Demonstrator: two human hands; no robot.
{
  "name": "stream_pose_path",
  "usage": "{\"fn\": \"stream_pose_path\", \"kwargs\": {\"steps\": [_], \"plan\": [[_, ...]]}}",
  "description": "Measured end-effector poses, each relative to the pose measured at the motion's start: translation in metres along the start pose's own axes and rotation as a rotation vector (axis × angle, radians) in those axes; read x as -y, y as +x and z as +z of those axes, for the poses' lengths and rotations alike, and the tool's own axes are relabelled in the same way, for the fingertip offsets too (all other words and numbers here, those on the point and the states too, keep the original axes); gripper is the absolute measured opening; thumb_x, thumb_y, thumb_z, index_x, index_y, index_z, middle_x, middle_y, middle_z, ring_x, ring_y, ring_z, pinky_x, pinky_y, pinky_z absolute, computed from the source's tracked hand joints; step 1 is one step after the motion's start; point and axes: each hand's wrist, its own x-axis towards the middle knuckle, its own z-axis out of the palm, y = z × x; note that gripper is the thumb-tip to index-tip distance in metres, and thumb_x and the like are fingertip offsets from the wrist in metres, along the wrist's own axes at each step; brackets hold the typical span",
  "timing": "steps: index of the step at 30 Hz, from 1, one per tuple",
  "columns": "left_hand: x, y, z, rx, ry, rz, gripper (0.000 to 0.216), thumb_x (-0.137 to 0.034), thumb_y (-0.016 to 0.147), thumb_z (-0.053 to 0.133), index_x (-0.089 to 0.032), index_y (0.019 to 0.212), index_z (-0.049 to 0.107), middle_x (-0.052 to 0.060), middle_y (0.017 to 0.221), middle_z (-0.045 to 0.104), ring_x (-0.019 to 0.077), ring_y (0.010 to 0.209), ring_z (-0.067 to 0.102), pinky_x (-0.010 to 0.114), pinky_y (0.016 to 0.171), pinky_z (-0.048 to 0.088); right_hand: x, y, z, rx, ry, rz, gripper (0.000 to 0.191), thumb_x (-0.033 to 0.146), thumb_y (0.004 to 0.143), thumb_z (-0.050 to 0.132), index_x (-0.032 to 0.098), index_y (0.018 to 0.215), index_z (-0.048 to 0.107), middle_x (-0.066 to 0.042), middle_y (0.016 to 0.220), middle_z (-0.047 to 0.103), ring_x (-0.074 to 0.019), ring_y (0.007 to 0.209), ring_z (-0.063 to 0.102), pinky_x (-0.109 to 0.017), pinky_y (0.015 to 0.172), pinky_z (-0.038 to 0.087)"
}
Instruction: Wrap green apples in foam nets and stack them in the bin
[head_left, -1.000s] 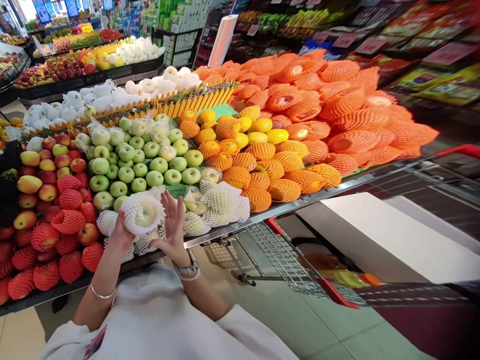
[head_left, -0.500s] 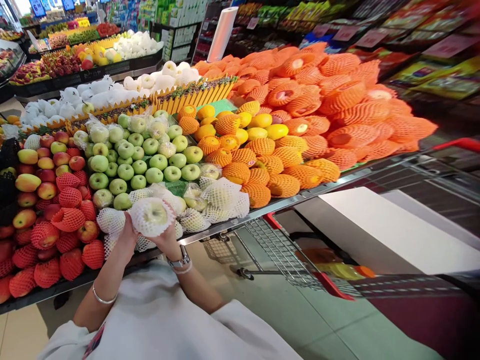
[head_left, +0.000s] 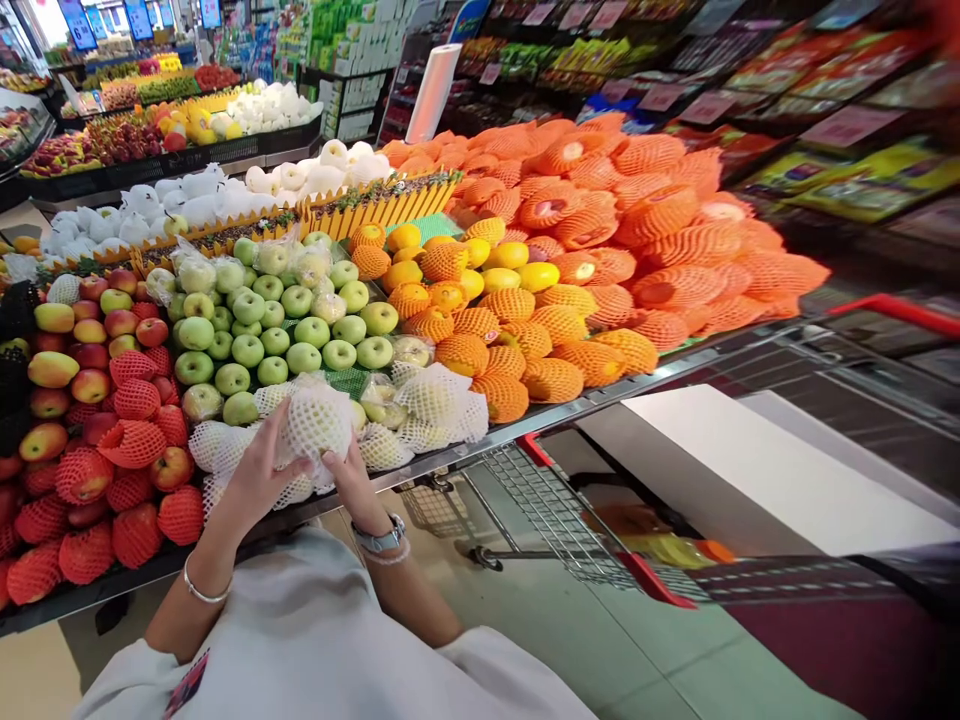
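Between my two hands is a pale green apple (head_left: pixel 318 428) in a white foam net sleeve, held above the front edge of the fruit stand. My left hand (head_left: pixel 262 462) wraps its left side, thumb underneath. My right hand (head_left: pixel 352 482) grips it from the lower right, with part of the fingers hidden behind it. White net-sleeved fruit (head_left: pixel 223 446) lies just behind and beside my hands. Bare green apples (head_left: pixel 304 358) are piled farther back. Red net-sleeved apples (head_left: pixel 135 530) lie to the left of my left hand.
Yellow-orange mangoes (head_left: pixel 525 340) and a heap of orange-netted fruit (head_left: pixel 660 230) fill the stand's right side. A metal shopping cart (head_left: pixel 555 510) with red corners stands at the right, near a large white box (head_left: pixel 780 470). A plastic bag roll (head_left: pixel 433 92) rises behind the fruit.
The apple has been turned: its uncovered top faced me before, and now its netted side does. My left hand has shifted round its side. The view has moved slightly.
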Motion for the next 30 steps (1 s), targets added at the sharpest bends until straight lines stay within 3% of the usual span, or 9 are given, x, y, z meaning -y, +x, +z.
{"fn": "stream_pose_path", "kwargs": {"steps": [4,10,14,18,22,24,30], "plan": [[0.003,0.004,-0.003,-0.048,0.139,0.083,0.054,-0.037,0.084,0.070,-0.029,0.134,0.054,0.009,0.143,0.057,0.0273,0.133,0.052,0.044,0.114,0.038,0.006,-0.001,0.006,0.048,0.124,0.060,0.077,0.073,0.080,0.057,0.023,0.139,0.054,-0.010,0.134,0.065,-0.0287,0.127,0.060,-0.048,0.108,0.050],[0.003,0.000,-0.010,-0.130,0.275,0.251,0.032,-0.028,0.094,0.053,-0.030,0.124,0.064,0.006,0.127,0.068,0.0236,0.124,0.059,0.044,0.113,0.040,0.019,-0.001,0.012,0.112,0.200,0.088,0.070,0.073,0.084,0.051,0.023,0.133,0.061,-0.010,0.123,0.072,-0.0297,0.110,0.070,-0.049,0.092,0.061],[0.006,-0.006,-0.010,-0.181,0.158,0.231,0.035,-0.045,0.094,0.051,-0.027,0.119,0.068,0.008,0.123,0.070,0.0264,0.119,0.061,0.046,0.110,0.042,0.017,-0.005,0.015,0.142,0.234,0.102,0.072,0.072,0.084,0.052,0.024,0.136,0.058,-0.011,0.124,0.071,-0.0302,0.108,0.071,-0.051,0.094,0.059],[0.007,-0.006,-0.005,-0.298,-0.111,0.077,0.055,-0.060,0.095,0.039,-0.023,0.129,0.059,0.013,0.136,0.061,0.0277,0.121,0.059,0.046,0.106,0.044,0.016,-0.011,0.013,0.091,0.164,0.084,0.078,0.068,0.080,0.062,0.026,0.145,0.047,-0.009,0.136,0.064,-0.0288,0.123,0.062,-0.049,0.106,0.052],[0.001,-0.005,0.004,-0.104,-0.200,-0.111,0.060,-0.060,0.092,0.048,-0.024,0.140,0.048,0.012,0.149,0.049,0.0275,0.137,0.045,0.045,0.117,0.032,0.017,-0.016,0.007,0.070,-0.026,0.008,0.090,0.064,0.075,0.072,0.026,0.150,0.039,-0.007,0.146,0.054,-0.0269,0.138,0.049,-0.047,0.114,0.043],[-0.003,-0.006,0.008,-0.090,-0.233,-0.142,0.058,-0.059,0.092,0.051,-0.026,0.139,0.048,0.008,0.152,0.046,0.0256,0.144,0.037,0.041,0.120,0.026,0.018,-0.018,0.006,0.092,-0.079,-0.053,0.087,0.065,0.077,0.069,0.027,0.150,0.040,-0.007,0.146,0.054,-0.0262,0.138,0.048,-0.046,0.114,0.043],[-0.001,-0.004,0.013,-0.129,-0.367,-0.200,0.048,-0.058,0.088,0.056,-0.025,0.122,0.062,0.006,0.137,0.059,0.0278,0.132,0.050,0.041,0.112,0.038,0.023,-0.018,0.003,0.166,-0.102,-0.123,0.078,0.067,0.080,0.065,0.031,0.146,0.046,-0.004,0.146,0.055,-0.0249,0.134,0.052,-0.043,0.111,0.046]]}}
